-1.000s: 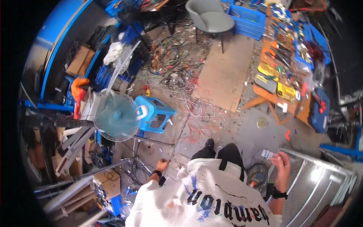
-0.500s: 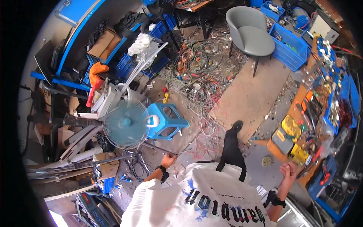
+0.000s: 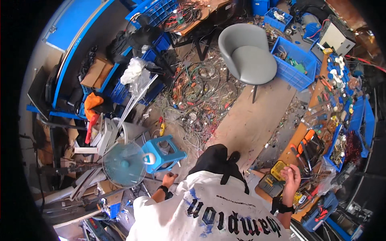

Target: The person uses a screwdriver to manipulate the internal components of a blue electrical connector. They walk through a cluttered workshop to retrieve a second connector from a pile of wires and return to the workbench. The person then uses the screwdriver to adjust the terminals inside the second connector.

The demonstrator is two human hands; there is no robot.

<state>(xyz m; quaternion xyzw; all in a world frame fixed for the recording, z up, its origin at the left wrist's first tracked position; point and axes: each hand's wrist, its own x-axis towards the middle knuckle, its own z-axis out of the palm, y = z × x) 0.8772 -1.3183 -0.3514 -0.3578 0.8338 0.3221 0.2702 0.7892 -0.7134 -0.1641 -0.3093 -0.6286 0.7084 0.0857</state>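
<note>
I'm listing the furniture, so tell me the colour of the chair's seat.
The seat is grey; it shows best in the head view.

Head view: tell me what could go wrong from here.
1. The tangled cables spread over the floor ahead could catch a foot and cause a trip.
2. The left hand appears near the fan and the blue stool, so a careless swing might bump either.
3. The right hand appears close to the crowded workbench; it might knock loose tools off.
</note>
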